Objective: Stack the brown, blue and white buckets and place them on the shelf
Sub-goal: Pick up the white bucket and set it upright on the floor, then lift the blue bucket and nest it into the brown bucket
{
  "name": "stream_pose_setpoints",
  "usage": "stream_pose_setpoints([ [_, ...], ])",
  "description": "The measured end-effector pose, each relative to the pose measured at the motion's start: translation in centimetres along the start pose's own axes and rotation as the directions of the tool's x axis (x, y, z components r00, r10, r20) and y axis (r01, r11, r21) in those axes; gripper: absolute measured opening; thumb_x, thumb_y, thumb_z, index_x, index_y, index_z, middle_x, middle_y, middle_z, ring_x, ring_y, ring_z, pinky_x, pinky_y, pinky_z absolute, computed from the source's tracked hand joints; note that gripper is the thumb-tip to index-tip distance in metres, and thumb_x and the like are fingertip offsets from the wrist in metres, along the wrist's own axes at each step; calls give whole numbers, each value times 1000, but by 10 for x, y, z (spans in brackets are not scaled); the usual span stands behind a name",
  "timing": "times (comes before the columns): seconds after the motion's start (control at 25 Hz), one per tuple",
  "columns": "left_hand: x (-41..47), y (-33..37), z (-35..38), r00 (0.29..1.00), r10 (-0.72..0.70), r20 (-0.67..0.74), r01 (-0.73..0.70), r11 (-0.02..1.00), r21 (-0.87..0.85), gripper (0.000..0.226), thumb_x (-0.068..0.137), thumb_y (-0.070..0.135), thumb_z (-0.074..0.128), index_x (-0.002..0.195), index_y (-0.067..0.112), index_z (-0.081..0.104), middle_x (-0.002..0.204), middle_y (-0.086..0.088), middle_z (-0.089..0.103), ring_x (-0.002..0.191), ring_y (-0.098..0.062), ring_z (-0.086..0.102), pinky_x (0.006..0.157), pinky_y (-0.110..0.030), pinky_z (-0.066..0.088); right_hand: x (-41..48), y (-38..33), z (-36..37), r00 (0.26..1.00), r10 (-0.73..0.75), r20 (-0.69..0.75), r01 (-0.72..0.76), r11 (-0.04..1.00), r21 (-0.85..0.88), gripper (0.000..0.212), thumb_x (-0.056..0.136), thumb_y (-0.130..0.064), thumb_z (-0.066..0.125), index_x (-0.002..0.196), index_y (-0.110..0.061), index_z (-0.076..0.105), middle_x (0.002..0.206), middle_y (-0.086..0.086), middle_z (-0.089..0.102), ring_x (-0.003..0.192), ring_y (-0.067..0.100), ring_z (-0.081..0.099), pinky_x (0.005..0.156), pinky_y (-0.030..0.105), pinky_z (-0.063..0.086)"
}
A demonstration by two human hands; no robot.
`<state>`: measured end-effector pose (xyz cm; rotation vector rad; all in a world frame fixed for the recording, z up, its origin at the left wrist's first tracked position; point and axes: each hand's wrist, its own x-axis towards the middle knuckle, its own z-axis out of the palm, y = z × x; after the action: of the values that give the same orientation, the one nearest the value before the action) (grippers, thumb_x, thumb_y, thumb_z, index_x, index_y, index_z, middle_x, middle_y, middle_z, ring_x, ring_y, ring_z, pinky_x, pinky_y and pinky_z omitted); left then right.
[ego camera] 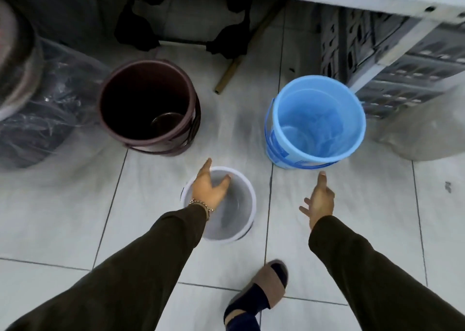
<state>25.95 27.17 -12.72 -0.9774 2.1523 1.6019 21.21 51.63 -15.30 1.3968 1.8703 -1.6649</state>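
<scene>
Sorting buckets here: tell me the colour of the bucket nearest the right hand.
Blue bucket; head view.

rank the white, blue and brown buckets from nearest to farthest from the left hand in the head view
1. white bucket, directly under the left hand
2. brown bucket, ahead, slightly left
3. blue bucket, ahead on the right, beyond the right hand

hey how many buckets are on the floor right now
3. The brown bucket stands far left, the blue bucket far right, the white bucket nearest, under the left hand. More may be hidden beyond the view.
</scene>
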Motion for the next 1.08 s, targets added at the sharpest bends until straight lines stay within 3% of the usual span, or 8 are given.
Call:
stream_pose_setpoints([
  [0.24, 65, 102, 132, 970, -130, 204, 173, 962, -211, 93, 84, 48, 68, 155, 11, 20, 155, -6, 39, 142, -23, 40, 110, -25, 33, 79, -91, -26, 991, -117, -63, 112, 991, -77, 97, 88, -56, 63, 157, -11, 13, 161, 15, 30, 145, 36, 36, 119, 45, 32],
  [0.36, 89, 108, 177, 980, -141, 137, 165, 969, -182, 77, 88, 15, 66, 150, 9, 22, 139, -11, 54, 127, -32, 54, 99, -27, 43, 117, -101, -29, 988, -99, 117, 121, 973, -196, 58, 96, -28, 59, 142, -4, 34, 142, 18, 54, 115, 39, 63, 78, 36, 57],
  [0.44, 89, 108, 183, 986, -137, 94, 155, 965, -214, 79, 85, 1, 56, 152, 18, 18, 126, -6, 57, 121, -36, 55, 104, -39, 47, 121, -103, -31, 981, -76, 176, 127, 946, -299, 34, 98, -21, 50, 124, -3, 37, 130, 18, 58, 100, 39, 66, 67, 32, 53],
  [0.56, 66, 126, 169, 986, -154, 65, 163, 970, -181, 90, 79, 8, 54, 153, 37, 12, 144, -11, 42, 129, -43, 47, 110, -49, 42, 98, -107, -39, 976, -168, 140, 215, 856, -470, 32, 100, -25, 46, 116, 1, 37, 119, 20, 58, 94, 32, 55, 78, 40, 44],
  [0.68, 33, 158, 135, 978, -203, 41, 207, 971, -116, 92, 80, 13, 52, 150, 49, 7, 160, -14, 6, 127, -47, 45, 112, -51, 38, 40, -130, -41, 969, -217, 119, 243, 920, -306, 22, 99, -24, 46, 110, -8, 35, 110, 18, 59, 85, 36, 63, 77, 48, 57],
  [0.8, -9, 181, 81, 992, -122, -3, 120, 980, -160, 94, 79, 15, 51, 151, 49, 2, 151, -11, 22, 115, -24, 46, 111, -44, 38, -32, -157, -40, 921, -317, 226, 370, 894, -253, 20, 100, -17, 45, 115, -14, 32, 103, 18, 59, 72, 36, 65, 67, 50, 62],
  [0.92, -48, 193, 21, 991, -29, -129, -4, 969, -247, 100, 83, 2, 54, 155, 38, -7, 149, -5, 24, 98, 0, 27, 106, -32, 36, -104, -175, -29, 838, -446, 315, 524, 818, -236, 31, 97, -24, 49, 124, -24, 34, 115, 10, 59, 90, 37, 68, 72, 55, 62],
  [1.08, -88, 197, -73, 935, 30, -354, -153, 934, -324, 100, 79, 8, 55, 156, 24, -6, 144, 2, 17, 113, 18, 24, 109, -18, 18, -199, -198, 15, 700, -523, 486, 674, 708, -210, 44, 100, -25, 49, 139, -31, 28, 123, -4, 55, 107, 20, 64, 86, 47, 61],
])
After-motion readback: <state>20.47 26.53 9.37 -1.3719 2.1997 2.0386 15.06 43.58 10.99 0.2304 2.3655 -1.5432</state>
